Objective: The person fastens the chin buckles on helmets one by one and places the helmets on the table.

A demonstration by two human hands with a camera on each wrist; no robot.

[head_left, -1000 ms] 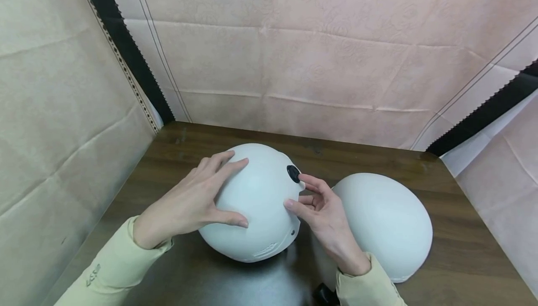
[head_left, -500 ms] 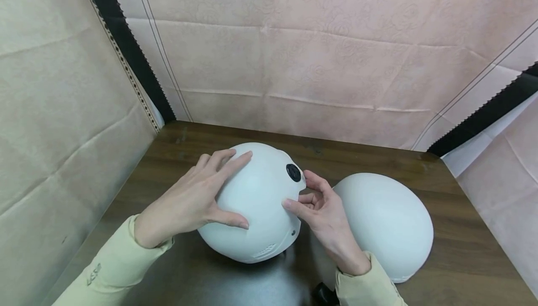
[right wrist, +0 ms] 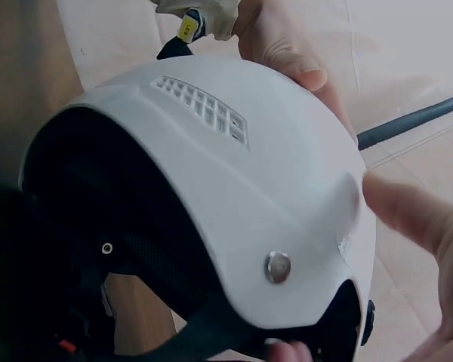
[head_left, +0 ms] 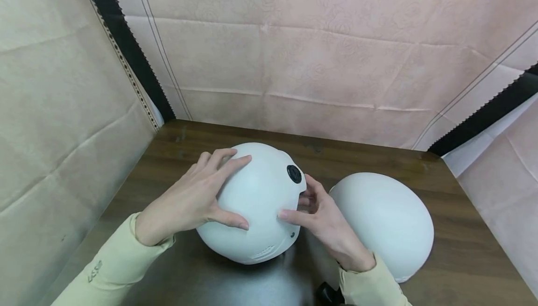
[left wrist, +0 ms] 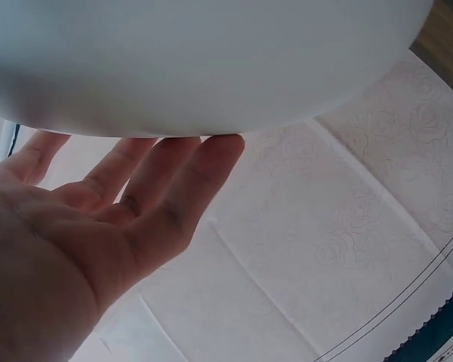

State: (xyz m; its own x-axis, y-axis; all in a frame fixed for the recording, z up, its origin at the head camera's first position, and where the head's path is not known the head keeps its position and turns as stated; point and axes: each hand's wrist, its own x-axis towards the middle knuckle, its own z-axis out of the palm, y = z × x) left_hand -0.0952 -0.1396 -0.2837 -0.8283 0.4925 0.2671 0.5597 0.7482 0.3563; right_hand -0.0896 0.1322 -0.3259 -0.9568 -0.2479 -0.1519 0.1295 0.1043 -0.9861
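A white helmet (head_left: 262, 203) sits on the table, its open side facing down and right. My left hand (head_left: 195, 198) rests on its left side, fingers spread and fairly straight, fingertips touching the shell (left wrist: 211, 60). My right hand (head_left: 321, 219) holds the right rim, thumb on the outside and fingers reaching behind the edge, partly hidden. Near that rim is a black round piece (head_left: 294, 174). In the right wrist view, the helmet shows a grille vent (right wrist: 204, 109), a metal rivet (right wrist: 278, 267) and a dark lining, with a strap (right wrist: 204, 335) below.
A second white helmet (head_left: 386, 222) lies dome up just right of my right hand. A small black object (head_left: 328, 293) is beside the right sleeve at the front. Pale cloth walls (head_left: 294, 63) enclose the wooden table (head_left: 210, 133) at the back and sides.
My right index finger has left the black round piece and gone behind the rim. The right thumb has slid slightly lower on the shell. The left hand has barely moved.
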